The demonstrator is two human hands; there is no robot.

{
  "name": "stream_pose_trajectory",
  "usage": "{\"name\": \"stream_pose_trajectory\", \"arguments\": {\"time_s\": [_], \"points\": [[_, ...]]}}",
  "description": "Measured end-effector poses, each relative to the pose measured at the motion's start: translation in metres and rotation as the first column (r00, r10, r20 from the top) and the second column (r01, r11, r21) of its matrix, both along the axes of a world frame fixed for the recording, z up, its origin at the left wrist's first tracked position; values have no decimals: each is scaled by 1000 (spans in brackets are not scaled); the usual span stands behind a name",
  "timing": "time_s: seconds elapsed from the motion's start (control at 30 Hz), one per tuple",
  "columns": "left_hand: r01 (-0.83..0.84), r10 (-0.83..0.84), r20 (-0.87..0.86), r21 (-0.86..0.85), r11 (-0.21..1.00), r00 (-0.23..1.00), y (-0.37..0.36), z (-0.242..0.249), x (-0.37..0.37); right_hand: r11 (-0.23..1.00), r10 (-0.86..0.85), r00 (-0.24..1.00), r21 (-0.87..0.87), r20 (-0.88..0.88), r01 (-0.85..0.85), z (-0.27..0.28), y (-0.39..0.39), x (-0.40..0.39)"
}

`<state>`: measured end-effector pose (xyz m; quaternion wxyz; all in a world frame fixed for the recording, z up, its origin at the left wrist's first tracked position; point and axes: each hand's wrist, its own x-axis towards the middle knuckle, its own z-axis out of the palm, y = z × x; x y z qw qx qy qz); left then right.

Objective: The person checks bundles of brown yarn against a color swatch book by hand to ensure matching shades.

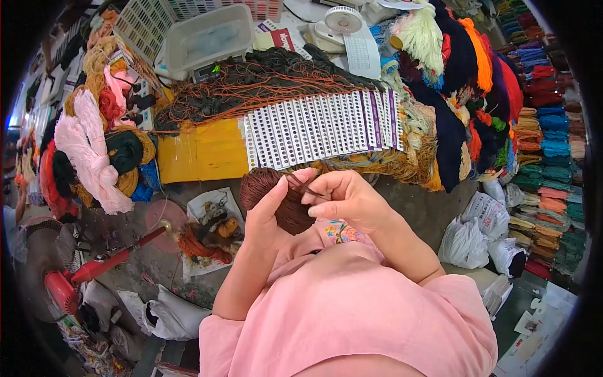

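A bundle of dark reddish-brown yarn (pixel 259 186) is held close in front of my chest, partly hidden behind my hands. My left hand (pixel 269 210) is closed around its near side, with the thumb pointing up. From the bundle's top, a few brown strands run across to my right hand (pixel 342 198), whose thumb and fingers pinch them. Just beyond my hands lies a row of overlapping white cards with dark holes (pixel 314 129), some edged in purple, on the table. Left of the cards is a yellow taped surface (pixel 201 151).
Dark yarn with orange strands (pixel 270 81) lies behind the cards. Pink skeins (pixel 88 144) hang at left, and navy, orange and red skeins (pixel 440 132) at right. A clear plastic tub (pixel 210 41) and small white fan (pixel 343 20) stand at back. A red floor fan (pixel 61 292) is lower left.
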<state>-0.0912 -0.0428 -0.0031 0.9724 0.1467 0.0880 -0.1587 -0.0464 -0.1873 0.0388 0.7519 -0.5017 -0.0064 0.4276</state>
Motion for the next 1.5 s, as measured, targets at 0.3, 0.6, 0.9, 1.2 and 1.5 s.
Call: {"name": "stream_pose_trajectory", "arguments": {"time_s": [0.3,0.6,0.9,1.2,1.5], "points": [[-42,40,19,65,997,999,-1,5,2,979,-88,994,-192,-59,76,8,10,8],[-10,18,104,-73,997,994,4,-4,3,988,-155,987,-26,-40,154,-3,11,7],[-184,189,-131,51,982,973,-5,8,9,989,-131,985,49,-109,137,-2,8,15],[-171,195,-229,120,978,954,-12,3,13,996,-89,991,9,-99,90,-2,4,19],[-170,216,-266,186,968,940,-25,7,21,986,-61,987,-143,147,82,-9,-2,23]]}}
